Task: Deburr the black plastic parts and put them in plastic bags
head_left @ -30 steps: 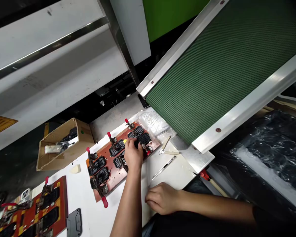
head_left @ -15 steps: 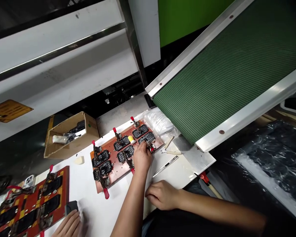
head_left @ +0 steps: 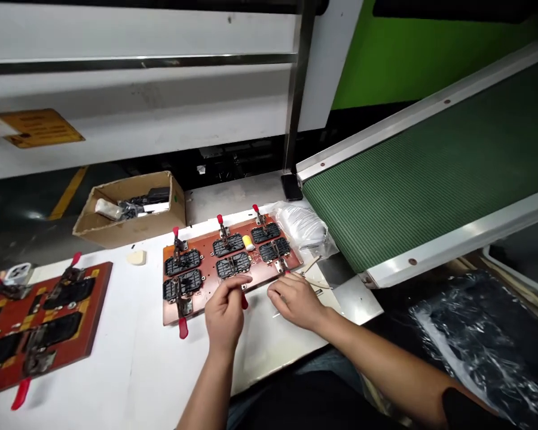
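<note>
My left hand is curled at the front edge of the reddish-brown fixture board, index finger stretched along it. A red toggle clamp handle shows beside its palm; the rest of that clamp is behind the hand. My right hand has its fingers bent in at the board's right front corner, against the red tip of another clamp; what is inside the fingers is hidden. Black ribbed plastic parts lie in pairs on the board, several under toggle clamps. A yellow-and-white cylinder sits between them.
A second fixture board stands left, with a pale block nearby. Behind are a cardboard box and a phone. Right are a plastic bag, pale-handled nippers and a sloping green conveyor.
My left hand has drawn back from the right front clamp to the middle one. My right hand has risen to the right front clamp. Another person's hand at lower left has left view.
</note>
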The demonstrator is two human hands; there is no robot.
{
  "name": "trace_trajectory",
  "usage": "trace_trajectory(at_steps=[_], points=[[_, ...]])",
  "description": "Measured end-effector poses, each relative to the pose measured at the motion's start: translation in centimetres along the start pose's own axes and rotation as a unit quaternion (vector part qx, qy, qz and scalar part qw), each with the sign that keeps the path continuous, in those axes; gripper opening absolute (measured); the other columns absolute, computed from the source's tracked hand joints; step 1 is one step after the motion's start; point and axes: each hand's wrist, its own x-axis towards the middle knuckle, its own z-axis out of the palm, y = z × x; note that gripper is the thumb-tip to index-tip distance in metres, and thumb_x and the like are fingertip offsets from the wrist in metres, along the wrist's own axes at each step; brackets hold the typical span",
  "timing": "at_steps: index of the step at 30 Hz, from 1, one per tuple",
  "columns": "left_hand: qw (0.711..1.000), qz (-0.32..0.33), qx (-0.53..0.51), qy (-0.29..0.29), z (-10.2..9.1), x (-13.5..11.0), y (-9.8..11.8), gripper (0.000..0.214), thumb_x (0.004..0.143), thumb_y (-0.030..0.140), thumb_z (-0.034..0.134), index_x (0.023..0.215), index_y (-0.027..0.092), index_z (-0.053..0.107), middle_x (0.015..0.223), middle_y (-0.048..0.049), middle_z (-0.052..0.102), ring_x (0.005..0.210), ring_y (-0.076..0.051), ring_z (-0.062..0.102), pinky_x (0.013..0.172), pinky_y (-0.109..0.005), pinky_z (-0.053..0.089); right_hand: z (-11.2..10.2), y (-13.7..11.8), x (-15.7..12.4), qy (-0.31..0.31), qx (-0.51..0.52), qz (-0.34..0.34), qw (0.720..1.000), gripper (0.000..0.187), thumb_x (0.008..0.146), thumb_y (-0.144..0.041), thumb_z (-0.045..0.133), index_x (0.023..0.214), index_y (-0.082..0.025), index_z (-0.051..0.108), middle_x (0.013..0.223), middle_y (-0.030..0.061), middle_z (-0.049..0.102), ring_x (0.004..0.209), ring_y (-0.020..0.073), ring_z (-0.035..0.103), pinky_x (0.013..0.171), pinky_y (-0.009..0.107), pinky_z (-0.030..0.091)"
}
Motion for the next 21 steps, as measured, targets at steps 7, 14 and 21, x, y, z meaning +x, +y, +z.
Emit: trace_trajectory(at_steps=[7,14,21], points=[[0.998,-0.029,-0.023,0.048,-4.7,-4.8,-4.2,0.02,0.101,0.022,0.055,0.091,0.022,0.072,0.099,-0.0021,0.076,0.098,-0.017,0.072,0.091,-0.03,0.058,3.8,1.9,1.8,-0.096,-0.014,-0.048,0.994,0.028,0.1,-0.038,0.06,0.079,-0.021,0.066,0.072,0.0012,0.07,0.067,0.0163,0.062,0.065,0.031,0.037],[1.0,0.005,0.018,0.005,-5.1,-5.7,-7.6,0.025,0.097,0.013,0.05,0.092,0.023,0.072,0.096,-0.0006,0.076,0.092,-0.017,0.073,0.085,-0.027,0.057,3.6,0.9,2.2,-0.145,-0.032,-0.014,0.989,0.033,0.101,-0.036,0.057,0.072,-0.021,0.063,0.065,-0.0017,0.067,0.061,0.0122,0.06,0.06,0.025,0.038],[0.994,0.075,0.076,-0.024,-3.9,-4.9,-8.3,0.026,0.091,0.008,0.046,0.089,0.023,0.066,0.084,0.0,0.072,0.077,-0.016,0.07,0.073,-0.026,0.053,1.8,4.6,19.5,-0.09,-0.118,0.139,0.979,0.032,0.111,-0.033,0.039,0.121,-0.021,0.067,0.127,0.0103,0.07,0.117,0.0208,0.065,0.103,0.032,0.046]])
